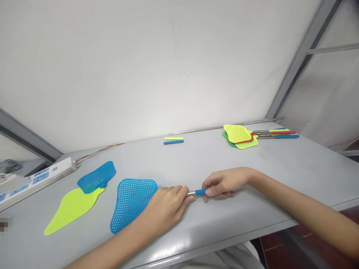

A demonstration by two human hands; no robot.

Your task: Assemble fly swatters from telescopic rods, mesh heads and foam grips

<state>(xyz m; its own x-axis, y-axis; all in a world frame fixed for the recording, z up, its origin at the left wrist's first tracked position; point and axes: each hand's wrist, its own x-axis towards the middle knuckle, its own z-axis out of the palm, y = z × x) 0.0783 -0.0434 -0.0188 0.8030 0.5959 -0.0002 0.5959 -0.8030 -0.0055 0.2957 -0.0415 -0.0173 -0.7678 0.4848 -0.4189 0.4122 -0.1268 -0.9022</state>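
A blue fly swatter point(134, 201) lies low over the grey table, its mesh head to the left. My left hand point(169, 204) is closed around its metal rod near the head and hides the joint there. A short piece of bare rod point(191, 193) shows between my hands. My right hand point(221, 184) is closed on the blue grip point(200, 192) at the other end, with the fingers wrapped over it. Left of the swatter lie a loose blue mesh head point(97, 177) and a loose yellow mesh head point(74, 205), the blue one overlapping the yellow.
A yellow grip point(174, 138) and a blue grip point(173, 142) lie near the wall. Several fly swatters point(238, 133) are piled at the back right, in front of long metal rods point(262, 121). A white power strip point(42, 179) runs along the table's left side.
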